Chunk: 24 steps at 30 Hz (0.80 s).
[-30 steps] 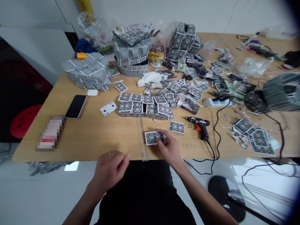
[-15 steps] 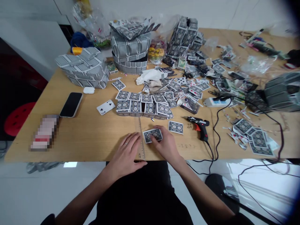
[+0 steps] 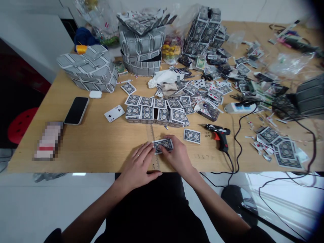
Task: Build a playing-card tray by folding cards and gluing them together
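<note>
My right hand (image 3: 177, 153) grips a playing card (image 3: 163, 145), patterned back up, with the thumb on its face and fingers along its far edge. Its left end reaches the clear ruler (image 3: 155, 164) and the fingertips of my left hand. My left hand (image 3: 140, 160) lies flat on the table with fingers stretched out beside the ruler. Another playing card (image 3: 192, 136) lies face down to the right. Beyond the hands stands a low row of folded cards (image 3: 157, 113). A glue gun (image 3: 219, 135) rests on its side to the right.
A two of clubs (image 3: 114, 113), a phone (image 3: 76, 110) and an earphone case (image 3: 95, 94) lie left. Woven card baskets (image 3: 88, 72) stand behind. Loose cards spread across the back right near a power strip (image 3: 239, 108), with black cables (image 3: 237, 145) hanging over the front edge.
My right hand has slid the card slightly left, so its end now meets the ruler and my left fingertips. The left hand stays nearly in place. The view has shifted a little.
</note>
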Tool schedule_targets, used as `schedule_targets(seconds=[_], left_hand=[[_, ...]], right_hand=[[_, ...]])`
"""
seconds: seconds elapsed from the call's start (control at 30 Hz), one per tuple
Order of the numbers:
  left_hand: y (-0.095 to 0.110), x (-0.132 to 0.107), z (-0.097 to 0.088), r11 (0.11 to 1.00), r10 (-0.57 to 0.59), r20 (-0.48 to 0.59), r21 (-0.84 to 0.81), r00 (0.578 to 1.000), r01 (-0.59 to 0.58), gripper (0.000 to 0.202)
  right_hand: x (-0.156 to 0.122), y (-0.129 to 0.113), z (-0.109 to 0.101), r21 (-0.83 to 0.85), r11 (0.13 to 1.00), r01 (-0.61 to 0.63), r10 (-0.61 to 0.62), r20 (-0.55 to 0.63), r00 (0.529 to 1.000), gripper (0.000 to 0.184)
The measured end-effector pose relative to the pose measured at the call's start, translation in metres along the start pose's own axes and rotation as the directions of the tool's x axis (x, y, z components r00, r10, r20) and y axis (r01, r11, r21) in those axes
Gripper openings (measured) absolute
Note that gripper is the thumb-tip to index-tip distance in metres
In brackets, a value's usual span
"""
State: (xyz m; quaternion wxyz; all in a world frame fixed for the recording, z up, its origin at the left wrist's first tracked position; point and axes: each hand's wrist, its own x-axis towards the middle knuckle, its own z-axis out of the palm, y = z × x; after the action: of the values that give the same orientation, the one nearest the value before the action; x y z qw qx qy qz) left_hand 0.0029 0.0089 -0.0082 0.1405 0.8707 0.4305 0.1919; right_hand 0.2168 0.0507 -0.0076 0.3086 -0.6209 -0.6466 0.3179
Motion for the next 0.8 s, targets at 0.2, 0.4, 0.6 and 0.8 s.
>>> schedule_targets(seconds=[0.2, 0.4, 0.6, 0.8], left_hand=[[-0.0013, -0.0004, 0.0024, 1.0, -0.003, 0.012, -0.007, 1.0, 0.003, 0.085], [-0.001, 0.0007, 0.0022, 1.0, 0.005, 0.012, 0.015, 1.0, -0.005, 0.084], [-0.0024, 0.0015, 0.0023, 1.0, 0.002, 0.021, 0.0, 1.0, -0.002, 0.085], [-0.0028, 0.0018, 0.0023, 1.0, 0.011, 0.016, 0.019, 1.0, -0.012, 0.084]], right_hand=[[0.0032, -0.0022, -0.0014, -0.041, 0.999, -0.009, 0.01, 0.029, 1.0, 0.026], [0.0059, -0.0016, -0.0018, -0.058, 0.998, -0.014, 0.017, 0.055, 0.998, 0.025], [0.0061, 0.0008, -0.0003, -0.046, 0.998, 0.037, -0.034, 0.058, 0.998, 0.025], [0.0079, -0.0001, -0.0018, -0.042, 0.998, 0.049, -0.045, 0.075, 0.996, 0.025]])
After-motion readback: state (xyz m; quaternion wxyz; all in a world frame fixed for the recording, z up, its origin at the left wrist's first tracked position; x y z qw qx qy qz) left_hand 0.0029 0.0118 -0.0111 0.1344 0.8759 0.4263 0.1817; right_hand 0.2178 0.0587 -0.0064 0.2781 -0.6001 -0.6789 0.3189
